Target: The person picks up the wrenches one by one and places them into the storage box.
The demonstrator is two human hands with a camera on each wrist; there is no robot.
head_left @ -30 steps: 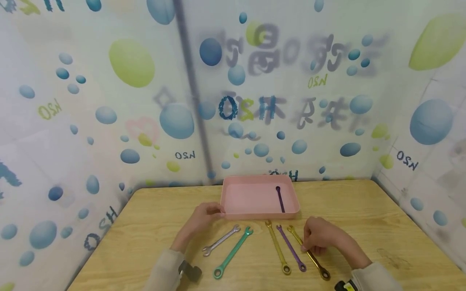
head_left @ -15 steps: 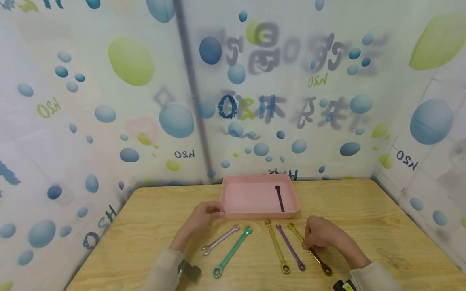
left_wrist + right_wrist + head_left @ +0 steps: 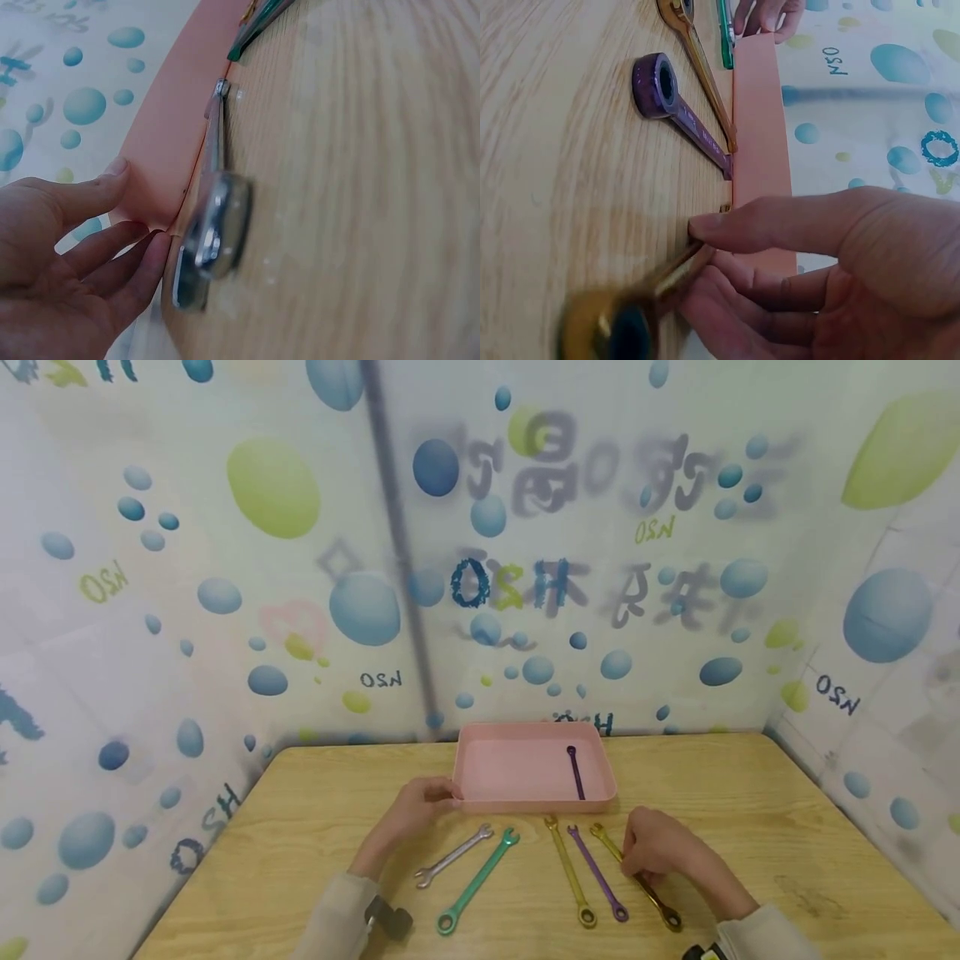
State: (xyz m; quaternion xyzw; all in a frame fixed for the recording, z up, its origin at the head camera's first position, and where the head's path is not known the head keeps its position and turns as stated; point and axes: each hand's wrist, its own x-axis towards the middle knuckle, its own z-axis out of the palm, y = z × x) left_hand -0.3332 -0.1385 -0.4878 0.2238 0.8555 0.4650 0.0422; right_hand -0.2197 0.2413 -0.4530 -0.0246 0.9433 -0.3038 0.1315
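Note:
My left hand (image 3: 412, 810) holds the near left corner of a pink tray (image 3: 532, 806), thumb against its wall and fingers around the corner in the left wrist view. Inside the tray, toward its right side, lies a dark purple wrench (image 3: 576, 774). My right hand (image 3: 660, 843) pinches a shiny gold combination wrench (image 3: 663, 906) by the middle of its handle, between thumb and fingers. Its ring end points toward me, large and blurred in the right wrist view. Just left of it lie a purple wrench (image 3: 597, 872) and a yellow-gold wrench (image 3: 570, 875).
Below my left hand, a silver wrench (image 3: 453, 857) and a green wrench (image 3: 477, 883) lie slanted on the wooden table (image 3: 757, 827). The tray stands near the table's back edge, before a patterned curtain-like wall (image 3: 645, 693). Similar walls rise on both sides.
The gold wrench's ring end has shifted slightly right and away from me. Both hands stay almost where they were, and the other wrenches and tray lie unmoved.

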